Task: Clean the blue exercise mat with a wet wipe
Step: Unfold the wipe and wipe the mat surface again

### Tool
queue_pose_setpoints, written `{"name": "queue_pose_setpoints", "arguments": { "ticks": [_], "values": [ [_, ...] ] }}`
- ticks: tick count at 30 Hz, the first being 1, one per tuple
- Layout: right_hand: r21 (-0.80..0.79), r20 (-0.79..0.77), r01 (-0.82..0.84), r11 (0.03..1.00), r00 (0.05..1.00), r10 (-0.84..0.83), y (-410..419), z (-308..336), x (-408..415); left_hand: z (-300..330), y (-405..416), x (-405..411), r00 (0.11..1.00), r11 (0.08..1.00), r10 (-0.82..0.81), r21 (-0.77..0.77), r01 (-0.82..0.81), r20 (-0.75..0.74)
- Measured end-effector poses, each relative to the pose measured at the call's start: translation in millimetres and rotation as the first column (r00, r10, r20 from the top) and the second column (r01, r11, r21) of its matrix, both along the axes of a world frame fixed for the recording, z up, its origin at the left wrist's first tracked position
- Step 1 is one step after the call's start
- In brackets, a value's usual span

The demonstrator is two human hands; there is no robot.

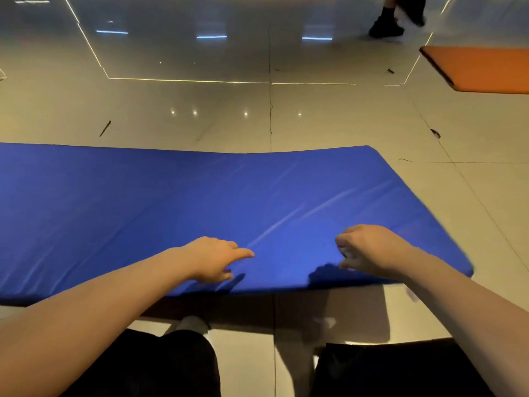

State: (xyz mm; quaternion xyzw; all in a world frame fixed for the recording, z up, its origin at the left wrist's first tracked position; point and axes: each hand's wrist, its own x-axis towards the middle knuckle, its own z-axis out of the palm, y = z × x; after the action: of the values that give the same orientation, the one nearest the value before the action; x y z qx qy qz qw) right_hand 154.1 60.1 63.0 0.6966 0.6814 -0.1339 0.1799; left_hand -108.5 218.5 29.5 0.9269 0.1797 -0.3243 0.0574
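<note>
A glossy tiled floor (329, 121) of pale tiles is seen, with ceiling lights mirrored in it. A blue exercise mat (143, 210) is laid flat on it, running off the left edge. An orange mat (483, 70) is laid well apart at the far right. Small dark scraps (435, 133) are scattered on the tiles.

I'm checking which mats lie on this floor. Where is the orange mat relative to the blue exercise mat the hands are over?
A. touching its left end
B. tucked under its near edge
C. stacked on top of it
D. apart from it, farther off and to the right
D: the flat orange mat lies on the glossy tiled floor at the upper right, with bare tiles between it and the blue padded exercise mat.
</note>
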Motion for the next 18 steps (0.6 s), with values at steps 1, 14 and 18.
{"name": "queue_pose_setpoints", "arguments": {
  "ticks": [1,14,18],
  "values": [
    [0.047,-0.056,0.019,0.999,0.998,-0.016,3,8,-8,9,-5,6,0.998,0.998,0.037,-0.051,-0.035,0.045],
    [0.164,-0.979,0.898,0.408,0.200,-0.047,4,106,-65,100,-89,71,0.396,0.388,0.867,-0.909,-0.152,0.304],
    [0.068,-0.972,0.831,0.552,0.179,-0.150,-20,109,-52,101,-80,59,0.319,0.321,0.905,-0.943,-0.081,0.281]
  ]
}}
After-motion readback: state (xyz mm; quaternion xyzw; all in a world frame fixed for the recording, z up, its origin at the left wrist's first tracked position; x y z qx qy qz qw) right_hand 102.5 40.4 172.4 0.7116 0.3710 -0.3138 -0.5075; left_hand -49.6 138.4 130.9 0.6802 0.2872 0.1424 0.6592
